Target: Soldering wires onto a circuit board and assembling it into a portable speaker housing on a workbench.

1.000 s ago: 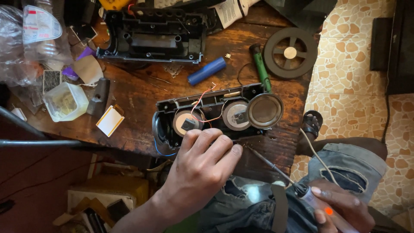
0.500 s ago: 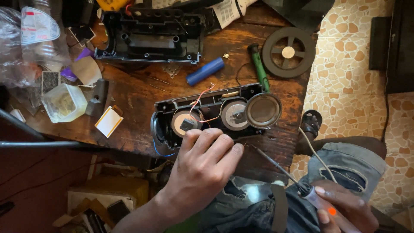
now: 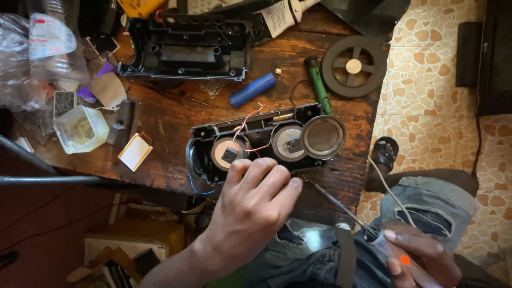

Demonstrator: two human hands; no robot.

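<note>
An opened black speaker housing (image 3: 250, 133) with round drivers and red wires lies near the front edge of the wooden table (image 3: 170, 117). My left hand (image 3: 250, 208) rests its fingers on the housing's near edge, steadying it. My right hand (image 3: 421, 256) is low at the right, gripping a soldering iron (image 3: 368, 229) by its handle, which shows an orange light. The iron's thin tip reaches up to the housing's edge next to my left fingertips. A pale cord runs from the handle up over my knee.
A second black housing shell (image 3: 184, 50) sits at the table's back. A blue cylindrical cell (image 3: 252, 89), a green tool (image 3: 318, 82), a plastic tub (image 3: 80, 128) and a white-and-yellow pad (image 3: 135, 152) lie around. A black reel (image 3: 352, 66) lies at the table's right corner beside the tiled floor.
Both hands hold nearly the same pose; the iron's tip stays at the housing's near edge. Only the view shifts slightly.
</note>
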